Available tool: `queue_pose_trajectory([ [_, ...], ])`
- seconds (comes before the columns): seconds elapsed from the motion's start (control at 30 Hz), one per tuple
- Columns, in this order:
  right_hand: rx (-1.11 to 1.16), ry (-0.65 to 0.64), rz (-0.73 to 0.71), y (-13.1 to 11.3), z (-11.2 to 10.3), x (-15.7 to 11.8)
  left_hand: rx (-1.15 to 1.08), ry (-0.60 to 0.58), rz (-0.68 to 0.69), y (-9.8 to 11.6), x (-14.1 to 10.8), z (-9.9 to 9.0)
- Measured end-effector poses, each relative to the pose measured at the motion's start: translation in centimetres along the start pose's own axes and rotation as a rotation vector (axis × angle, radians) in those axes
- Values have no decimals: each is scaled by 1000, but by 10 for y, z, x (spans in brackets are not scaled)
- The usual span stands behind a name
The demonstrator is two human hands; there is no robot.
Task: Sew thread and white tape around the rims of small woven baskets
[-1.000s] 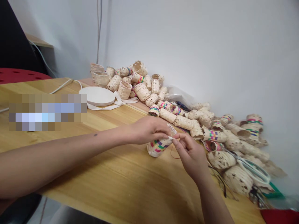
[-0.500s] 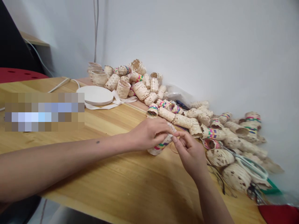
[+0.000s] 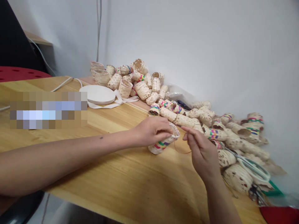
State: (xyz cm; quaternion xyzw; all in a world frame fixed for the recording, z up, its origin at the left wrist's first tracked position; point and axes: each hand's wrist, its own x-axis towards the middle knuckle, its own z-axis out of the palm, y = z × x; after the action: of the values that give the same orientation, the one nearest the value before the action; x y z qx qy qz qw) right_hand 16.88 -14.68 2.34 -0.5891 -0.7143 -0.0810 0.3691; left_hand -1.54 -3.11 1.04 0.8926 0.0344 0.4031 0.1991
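While one left hand [image 3: 155, 132] pinches the rim of one cream, colour-banded woven cylindrical basket [image 3: 161, 147] mid-table, one right hand [image 3: 202, 151] hovers just right of it, thumb and forefinger close; I can't tell what they grip. One thin orange thread [image 3: 184, 153] loops between. One flat white disc [image 3: 97, 94] lies far left.

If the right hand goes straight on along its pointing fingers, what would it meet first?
Probably the woven basket that the left hand holds; depth is unclear, so the right hand might pass above it.
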Motion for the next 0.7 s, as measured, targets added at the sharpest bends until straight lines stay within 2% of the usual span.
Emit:
queue_pose_trajectory([
  [0.13,25,122,76,4,1,-1,-35,16,10,0,0,1],
  [0.2,13,138,48,4,2,-1,-49,19,3,1,0,1],
  [0.33,-61,109,-155,4,3,1,-54,-14,-4,3,1,-2],
  [0.4,-58,89,-210,5,2,2,-57,-35,-6,4,1,-3],
  [0.7,-108,17,-265,7,-1,5,-96,-98,-26,4,1,-5],
])
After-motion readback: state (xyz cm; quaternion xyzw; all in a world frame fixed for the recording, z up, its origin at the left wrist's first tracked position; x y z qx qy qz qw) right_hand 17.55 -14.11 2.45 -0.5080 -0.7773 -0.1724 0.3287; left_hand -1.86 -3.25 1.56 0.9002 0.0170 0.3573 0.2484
